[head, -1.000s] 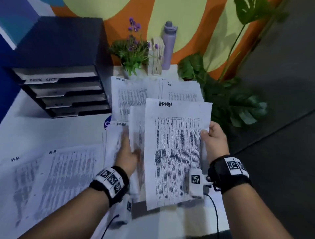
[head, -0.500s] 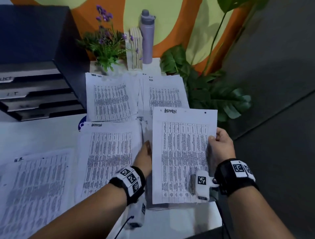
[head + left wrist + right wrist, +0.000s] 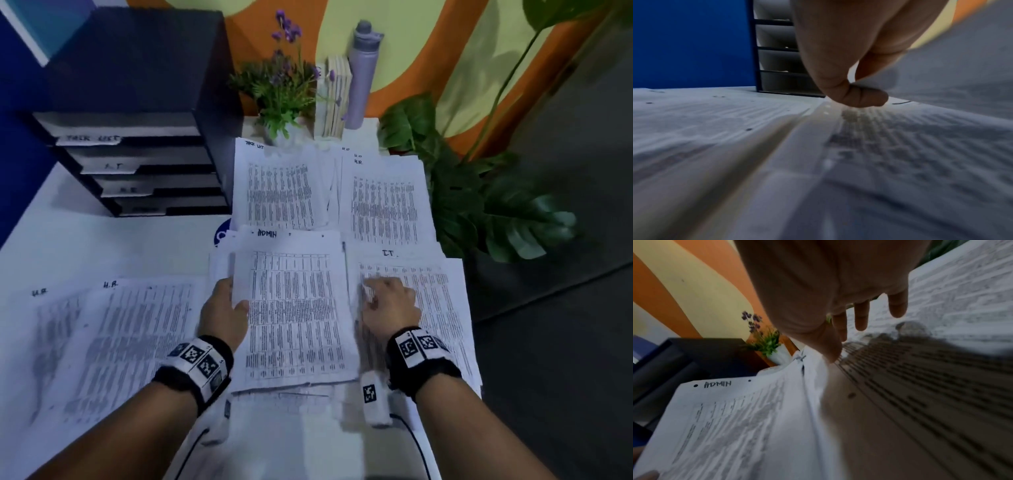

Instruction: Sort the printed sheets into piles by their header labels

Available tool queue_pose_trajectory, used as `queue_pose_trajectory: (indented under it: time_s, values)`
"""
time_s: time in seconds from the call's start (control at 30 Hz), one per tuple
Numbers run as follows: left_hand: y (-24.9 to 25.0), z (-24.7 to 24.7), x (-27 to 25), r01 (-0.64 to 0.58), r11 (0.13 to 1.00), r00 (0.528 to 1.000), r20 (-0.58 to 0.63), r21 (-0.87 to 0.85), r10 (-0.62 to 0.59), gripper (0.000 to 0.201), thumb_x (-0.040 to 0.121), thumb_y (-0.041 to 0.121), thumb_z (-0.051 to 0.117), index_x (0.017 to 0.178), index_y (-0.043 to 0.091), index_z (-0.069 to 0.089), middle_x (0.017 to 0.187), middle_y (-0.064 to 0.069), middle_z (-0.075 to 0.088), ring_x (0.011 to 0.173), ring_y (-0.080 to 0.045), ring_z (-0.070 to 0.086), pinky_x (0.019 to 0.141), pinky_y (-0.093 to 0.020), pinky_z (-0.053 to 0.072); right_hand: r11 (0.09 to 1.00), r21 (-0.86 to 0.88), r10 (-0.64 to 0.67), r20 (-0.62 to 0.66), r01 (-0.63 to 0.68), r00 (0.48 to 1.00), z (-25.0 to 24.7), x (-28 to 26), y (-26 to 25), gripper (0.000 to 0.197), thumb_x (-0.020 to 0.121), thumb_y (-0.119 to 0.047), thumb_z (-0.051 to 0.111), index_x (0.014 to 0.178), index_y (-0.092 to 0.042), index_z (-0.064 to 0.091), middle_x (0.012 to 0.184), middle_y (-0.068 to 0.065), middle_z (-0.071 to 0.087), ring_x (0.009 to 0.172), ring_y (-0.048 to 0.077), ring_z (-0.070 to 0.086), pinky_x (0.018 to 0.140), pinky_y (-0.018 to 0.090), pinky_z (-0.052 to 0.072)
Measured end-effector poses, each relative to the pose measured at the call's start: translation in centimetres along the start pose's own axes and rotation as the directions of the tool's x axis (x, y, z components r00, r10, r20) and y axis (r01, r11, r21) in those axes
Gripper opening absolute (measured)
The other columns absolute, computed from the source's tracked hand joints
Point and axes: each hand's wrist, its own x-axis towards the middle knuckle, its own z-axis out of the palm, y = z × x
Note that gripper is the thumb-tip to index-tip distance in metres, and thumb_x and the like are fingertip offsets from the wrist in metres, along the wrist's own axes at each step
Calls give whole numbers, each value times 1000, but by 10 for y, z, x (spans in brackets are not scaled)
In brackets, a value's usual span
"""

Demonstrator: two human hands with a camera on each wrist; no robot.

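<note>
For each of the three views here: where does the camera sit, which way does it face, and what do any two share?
Head: worn on the head, facing down at the table; both forearms, left hand, right hand show.
Left wrist: low over the papers, facing the drawer unit; thumb and palm show.
Right wrist: above the I.T. pile, facing the wall; palm and fingers show.
Head and right wrist share the ADMIN sheet and flower pot.

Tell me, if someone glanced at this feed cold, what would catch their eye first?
Probably the ADMIN sheet in the centre of the desk, with the left hand gripping its left edge. Just right of it, the right hand rests fingers-down on the I.T. pile. Behind the papers, the purple-flowered plant stands against the orange and yellow wall.
</note>
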Motion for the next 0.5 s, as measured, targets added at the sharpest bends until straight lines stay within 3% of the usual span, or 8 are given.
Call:
queue_pose_trajectory:
  time_s: [0.1, 0.23, 0.37, 0.43, 0.5]
  values:
    - [-21, -16, 15, 38, 997, 999, -28, 68, -37, 45, 97, 6, 52, 140, 11, 42, 135, -15, 55, 113, -28, 55, 94, -32, 42, 993, -117, 38, 134, -22, 990, 7, -9, -11, 56, 78, -16, 58, 131, -32, 50, 146, -6, 30, 129, 25, 31, 103, 49, 36]
    - [-38, -24, 25, -33, 993, 999, -20, 113, 36, 61, 94, 5, 54, 149, 18, 31, 144, -10, 45, 127, -28, 49, 108, -41, 39, 991, -118, 80, 97, -68, 992, 10, -10, -25, 48, 82, -15, 54, 129, -26, 52, 141, -3, 35, 125, 25, 35, 100, 45, 37]
    - [-58, -51, 25, -11, 982, 996, -83, 191, 28, 62, 95, 11, 54, 151, 17, 27, 151, -10, 30, 135, -27, 38, 114, -42, 32, 995, 31, -99, -21, 100, 995, 24, -7, -55, 37, 90, -11, 52, 125, -18, 59, 131, 9, 48, 118, 30, 48, 100, 39, 43]
    - [-79, -74, 25, 63, 973, 987, -158, 224, -28, 62, 95, 15, 55, 151, 15, 29, 151, -13, 31, 136, -31, 36, 114, -44, 30, 971, 140, -196, -10, 196, 981, 37, -14, -84, 31, 91, -8, 53, 120, -14, 63, 120, 11, 55, 107, 29, 57, 94, 33, 46]
    - [-103, -104, 26, 180, 943, 969, -218, 279, -120, 64, 93, 19, 58, 150, 13, 30, 152, -16, 31, 136, -34, 36, 114, -45, 30, 930, 286, -257, 59, 230, 965, 55, -27, -118, 25, 91, -9, 55, 112, -13, 67, 112, 8, 60, 99, 24, 61, 91, 34, 49]
